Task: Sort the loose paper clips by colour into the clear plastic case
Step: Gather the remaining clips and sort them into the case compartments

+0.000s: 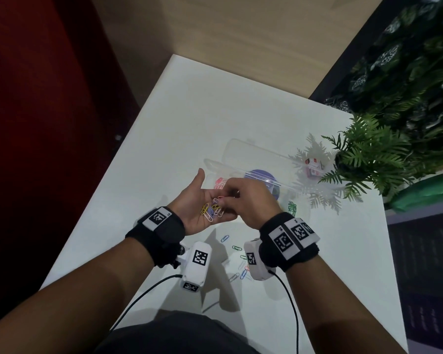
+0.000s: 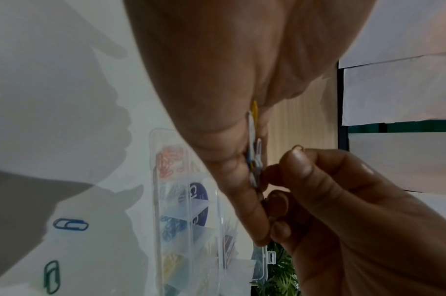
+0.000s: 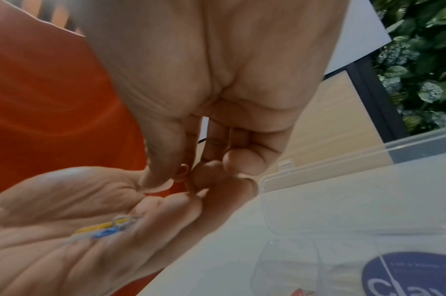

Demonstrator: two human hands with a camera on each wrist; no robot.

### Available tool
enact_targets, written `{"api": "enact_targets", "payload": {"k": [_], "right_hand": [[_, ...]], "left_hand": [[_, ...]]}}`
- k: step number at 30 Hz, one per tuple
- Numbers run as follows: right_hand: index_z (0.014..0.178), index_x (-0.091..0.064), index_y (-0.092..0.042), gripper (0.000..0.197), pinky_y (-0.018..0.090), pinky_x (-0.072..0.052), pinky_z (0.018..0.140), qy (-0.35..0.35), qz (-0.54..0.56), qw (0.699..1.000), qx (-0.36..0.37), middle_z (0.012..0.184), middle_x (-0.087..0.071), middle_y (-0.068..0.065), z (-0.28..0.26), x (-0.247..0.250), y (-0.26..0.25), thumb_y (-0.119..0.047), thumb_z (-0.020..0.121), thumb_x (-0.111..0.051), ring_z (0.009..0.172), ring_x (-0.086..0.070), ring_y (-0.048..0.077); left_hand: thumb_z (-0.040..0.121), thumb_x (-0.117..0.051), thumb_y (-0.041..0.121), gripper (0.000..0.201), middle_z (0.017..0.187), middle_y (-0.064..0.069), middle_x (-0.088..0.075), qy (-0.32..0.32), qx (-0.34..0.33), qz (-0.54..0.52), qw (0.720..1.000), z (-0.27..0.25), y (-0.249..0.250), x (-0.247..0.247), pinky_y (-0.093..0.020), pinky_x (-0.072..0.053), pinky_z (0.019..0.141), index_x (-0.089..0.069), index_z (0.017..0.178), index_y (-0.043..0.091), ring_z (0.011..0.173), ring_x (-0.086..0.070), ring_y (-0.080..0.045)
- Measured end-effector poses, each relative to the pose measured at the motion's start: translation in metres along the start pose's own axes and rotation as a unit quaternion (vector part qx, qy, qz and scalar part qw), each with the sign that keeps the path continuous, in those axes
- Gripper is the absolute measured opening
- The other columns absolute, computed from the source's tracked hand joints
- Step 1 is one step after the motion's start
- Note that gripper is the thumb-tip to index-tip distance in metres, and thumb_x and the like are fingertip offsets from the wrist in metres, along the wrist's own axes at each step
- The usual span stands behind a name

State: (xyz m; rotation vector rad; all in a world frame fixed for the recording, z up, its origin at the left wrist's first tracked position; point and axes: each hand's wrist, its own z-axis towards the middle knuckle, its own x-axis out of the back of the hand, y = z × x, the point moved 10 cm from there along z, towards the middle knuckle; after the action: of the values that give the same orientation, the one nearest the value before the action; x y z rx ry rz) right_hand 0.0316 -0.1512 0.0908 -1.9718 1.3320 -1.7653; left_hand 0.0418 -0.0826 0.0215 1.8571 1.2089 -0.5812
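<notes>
My left hand [image 1: 202, 204] lies palm up above the white table, carrying several paper clips [image 1: 212, 209] in yellow, white, blue and pink. They also show in the wrist views as paper clips [image 2: 255, 152] and paper clips [image 3: 105, 228]. My right hand [image 1: 248, 200] reaches into that palm, thumb and forefinger pinching a red paper clip [image 1: 221, 197]. The clear plastic case [image 1: 215, 163] stands open just beyond both hands. Red clips [image 2: 170, 160] fill one end compartment and blue clips [image 2: 172, 230] another.
Loose clips lie on the table near my wrists, among them a blue clip [image 1: 224, 238] and a green clip [image 1: 237, 248]. A green bunch [image 1: 292, 208] sits right of my right hand. A potted fern [image 1: 368, 154] and a small red-and-white box [image 1: 313, 166] stand at the right.
</notes>
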Motion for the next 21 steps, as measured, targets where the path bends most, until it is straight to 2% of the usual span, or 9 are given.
{"api": "enact_targets", "payload": {"k": [3,5,7,10,13,15,17,19,21], "right_hand": [[0.072,-0.062,-0.019,0.012,0.027,-0.046,0.06,0.01,0.07,0.997,-0.019,0.063,-0.059,-0.006,0.002,0.005,0.007,-0.014,0.082,-0.069,0.058,-0.054,0.01],[0.07,-0.06,-0.021,0.018,0.027,-0.046,0.058,0.031,0.107,0.993,-0.035,0.062,-0.06,-0.002,0.006,0.011,0.013,-0.01,0.082,-0.067,0.056,-0.055,0.014],[0.074,-0.062,-0.021,0.013,0.027,-0.046,0.06,0.065,0.102,0.991,-0.056,0.065,-0.061,0.0,0.012,0.02,0.02,-0.01,0.081,-0.066,0.057,-0.057,0.015],[0.081,-0.065,-0.018,0.003,0.027,-0.047,0.064,0.096,0.069,0.989,-0.085,0.07,-0.064,0.0,0.028,0.028,0.028,-0.016,0.082,-0.068,0.064,-0.06,0.017],[0.082,-0.066,-0.017,0.002,0.023,-0.043,0.059,0.081,0.029,0.99,-0.112,0.074,-0.064,-0.002,0.048,0.02,0.034,-0.018,0.083,-0.066,0.069,-0.062,0.018],[0.088,-0.067,-0.017,0.006,0.022,-0.043,0.063,0.066,0.002,0.989,-0.129,0.086,-0.069,0.002,0.059,0.014,0.037,-0.021,0.084,-0.066,0.074,-0.063,0.018],[0.102,-0.067,-0.015,0.017,0.023,-0.045,0.07,0.063,-0.034,0.988,-0.14,0.101,-0.069,0.003,0.062,0.014,0.039,-0.023,0.087,-0.065,0.084,-0.063,0.019],[0.108,-0.065,-0.015,0.021,0.023,-0.044,0.075,0.067,-0.055,0.989,-0.123,0.105,-0.068,0.001,0.058,0.018,0.033,-0.022,0.088,-0.062,0.092,-0.062,0.018],[0.102,-0.068,-0.017,0.017,0.022,-0.042,0.075,0.056,-0.033,0.995,-0.072,0.099,-0.069,-0.001,0.048,0.017,0.016,-0.022,0.087,-0.063,0.085,-0.06,0.014]], "left_hand": [[0.09,-0.016,0.07,0.091,0.091,-0.023,-0.069,0.018,0.001,-0.008,1.0,0.002,0.001,0.004,-0.042,-0.052,0.087,-0.059,0.11,-0.008,0.082,-0.07,-0.034],[0.09,-0.018,0.071,0.093,0.109,-0.03,-0.064,0.019,0.004,-0.01,1.0,0.003,0.002,0.008,-0.042,-0.053,0.087,-0.059,0.114,-0.008,0.091,-0.069,-0.039],[0.09,-0.02,0.071,0.092,0.119,-0.032,-0.06,0.032,0.006,-0.021,0.999,0.002,0.002,0.016,-0.044,-0.053,0.088,-0.058,0.118,-0.007,0.097,-0.066,-0.041],[0.09,-0.023,0.07,0.089,0.118,-0.032,-0.061,0.056,0.006,-0.039,0.998,-0.001,0.004,0.027,-0.046,-0.053,0.086,-0.055,0.121,-0.007,0.097,-0.066,-0.043],[0.091,-0.021,0.068,0.088,0.115,-0.032,-0.062,0.064,-0.003,-0.043,0.997,-0.005,0.009,0.032,-0.046,-0.053,0.087,-0.054,0.12,-0.008,0.096,-0.067,-0.042],[0.091,-0.021,0.068,0.089,0.117,-0.032,-0.062,0.067,-0.006,-0.044,0.997,-0.005,0.012,0.035,-0.046,-0.053,0.087,-0.053,0.123,-0.008,0.098,-0.066,-0.042],[0.091,-0.021,0.069,0.09,0.12,-0.031,-0.06,0.065,-0.007,-0.047,0.997,-0.005,0.014,0.037,-0.046,-0.052,0.089,-0.05,0.127,-0.007,0.102,-0.065,-0.042],[0.091,-0.021,0.069,0.089,0.121,-0.031,-0.06,0.064,-0.008,-0.05,0.997,-0.005,0.015,0.039,-0.046,-0.051,0.091,-0.05,0.128,-0.006,0.105,-0.063,-0.043],[0.091,-0.02,0.07,0.088,0.122,-0.03,-0.06,0.062,-0.008,-0.049,0.997,-0.004,0.016,0.038,-0.045,-0.051,0.091,-0.05,0.127,-0.005,0.106,-0.063,-0.043]]}}
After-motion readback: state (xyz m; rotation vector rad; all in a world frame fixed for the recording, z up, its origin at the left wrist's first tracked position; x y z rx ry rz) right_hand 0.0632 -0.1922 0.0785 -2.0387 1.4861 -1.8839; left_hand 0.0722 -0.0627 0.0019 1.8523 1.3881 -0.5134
